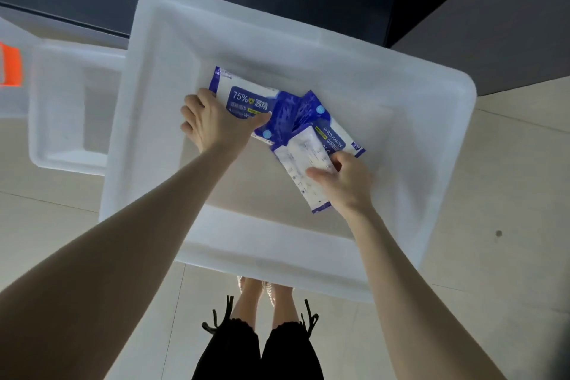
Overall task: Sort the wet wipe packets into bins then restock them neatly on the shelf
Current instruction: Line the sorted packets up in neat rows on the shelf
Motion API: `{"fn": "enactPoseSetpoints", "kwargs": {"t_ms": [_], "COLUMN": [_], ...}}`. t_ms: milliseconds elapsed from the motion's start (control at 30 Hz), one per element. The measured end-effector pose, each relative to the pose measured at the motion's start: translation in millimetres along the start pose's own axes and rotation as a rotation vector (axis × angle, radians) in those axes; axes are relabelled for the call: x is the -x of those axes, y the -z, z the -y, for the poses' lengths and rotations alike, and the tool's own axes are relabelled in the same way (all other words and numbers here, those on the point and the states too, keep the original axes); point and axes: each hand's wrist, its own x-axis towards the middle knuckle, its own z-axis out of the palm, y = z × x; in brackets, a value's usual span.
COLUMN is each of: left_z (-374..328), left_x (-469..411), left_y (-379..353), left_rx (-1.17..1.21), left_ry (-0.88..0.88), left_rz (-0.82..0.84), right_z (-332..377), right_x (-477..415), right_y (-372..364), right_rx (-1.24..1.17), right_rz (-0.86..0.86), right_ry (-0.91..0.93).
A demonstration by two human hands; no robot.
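Bin of white translucent plastic (pixel 431 108) is sitting below me. I am watching the left hand (pixel 212 123) pinching the blue label-up wet wipe packet (pixel 246 99) at ten o'clock inside it, the right hand (pixel 345 182) gripping the white face-down packet (pixel 302 160) lying eleven-to-five.

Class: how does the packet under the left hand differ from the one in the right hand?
The left-hand packet shows its blue printed front; the right-hand packet shows a mostly white side. The left-hand packet lies farther away, the right-hand packet nearer. Both are inside the white bin.
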Motion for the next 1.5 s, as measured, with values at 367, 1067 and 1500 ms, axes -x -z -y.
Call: {"fn": "enactPoseSetpoints", "kwargs": {"t_ms": [367, 1067, 1500], "left_z": [13, -93, -137], "left_x": [90, 316, 308], "left_y": [61, 353, 566], "left_rx": [0.705, 1.221, 1.203], "left_ry": [-0.050, -0.439, -0.789], "left_rz": [0.126, 0.284, 0.204], "right_z": [25, 257, 435], "right_x": [79, 315, 414], "right_y": [51, 243, 342], "right_rx": [-0.518, -0.694, -0.550], "right_rz": [0.076, 0.292, 0.043], "right_ry": [-0.084, 0.297, 0.662]}}
